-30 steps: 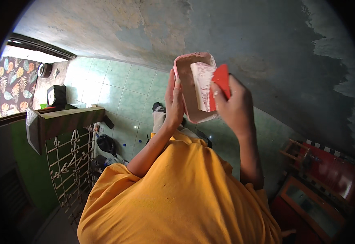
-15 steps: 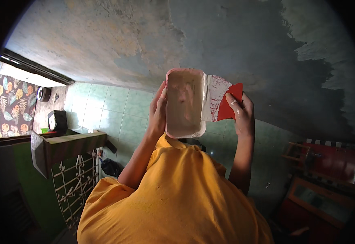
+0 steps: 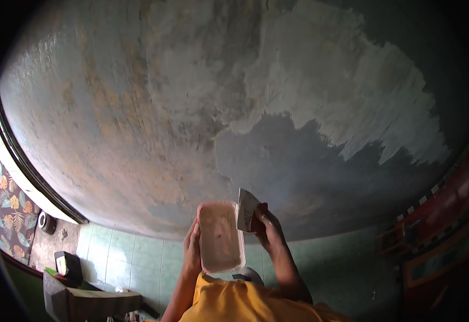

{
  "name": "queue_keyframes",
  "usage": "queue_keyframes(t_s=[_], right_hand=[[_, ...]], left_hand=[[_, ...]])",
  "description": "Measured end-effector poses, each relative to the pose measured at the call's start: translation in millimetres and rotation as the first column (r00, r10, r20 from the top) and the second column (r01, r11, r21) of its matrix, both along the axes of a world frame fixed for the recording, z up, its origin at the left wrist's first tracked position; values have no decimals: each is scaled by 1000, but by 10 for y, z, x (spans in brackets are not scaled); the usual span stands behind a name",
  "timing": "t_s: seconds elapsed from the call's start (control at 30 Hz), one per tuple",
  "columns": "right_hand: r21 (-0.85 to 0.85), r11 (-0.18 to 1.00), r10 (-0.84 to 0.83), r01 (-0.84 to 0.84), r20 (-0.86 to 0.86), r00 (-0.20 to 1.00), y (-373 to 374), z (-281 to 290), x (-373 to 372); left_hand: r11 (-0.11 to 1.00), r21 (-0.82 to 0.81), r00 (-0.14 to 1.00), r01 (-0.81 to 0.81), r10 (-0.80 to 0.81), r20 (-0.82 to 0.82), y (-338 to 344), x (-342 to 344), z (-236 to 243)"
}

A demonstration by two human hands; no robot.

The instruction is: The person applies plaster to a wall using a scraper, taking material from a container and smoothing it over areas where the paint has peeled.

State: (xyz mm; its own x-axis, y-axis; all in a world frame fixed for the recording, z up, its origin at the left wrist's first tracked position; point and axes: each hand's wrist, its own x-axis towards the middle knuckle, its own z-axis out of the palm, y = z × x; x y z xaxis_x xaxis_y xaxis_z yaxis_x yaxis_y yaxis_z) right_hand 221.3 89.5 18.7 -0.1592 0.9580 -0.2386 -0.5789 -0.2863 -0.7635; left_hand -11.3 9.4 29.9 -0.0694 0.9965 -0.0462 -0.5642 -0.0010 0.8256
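Note:
My left hand is closed round the left side of a rectangular plastic tub, whose inside is smeared with pale filler. A red putty scraper is gripped in my right hand. Whitish filler coats its broad blade, which stands tilted at the tub's upper right rim; whether the two touch I cannot tell. Before me rises a wall with patchy plaster. Light filler with a ragged lower edge covers its upper right part, above a grey-blue area.
Green tiles cover the floor below the wall. At the left are a box-like wooden piece, a black object, a tyre and a leaf-patterned cloth. Red furniture stands at the right.
The view has tilted up, showing more wall, so tub and hands sit lower in it. The scraper has turned from lying flat beside the tub to a steeper angle at its rim.

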Motion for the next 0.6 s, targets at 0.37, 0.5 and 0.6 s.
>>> queue_keyframes(t_s=[0.37,0.5,0.6], right_hand=[[885,423,-525,195,64,848,770,2725,-50],[896,-242,-964,-373,-177,200,991,4079,-92],[752,-203,-950,-627,-306,-59,1126,4430,-214]], left_hand=[[995,91,997,-46,52,-65,108,-403,-196],[994,102,996,-48,56,-68,87,-433,-100],[989,136,994,-65,77,-83,87,-461,-218]])
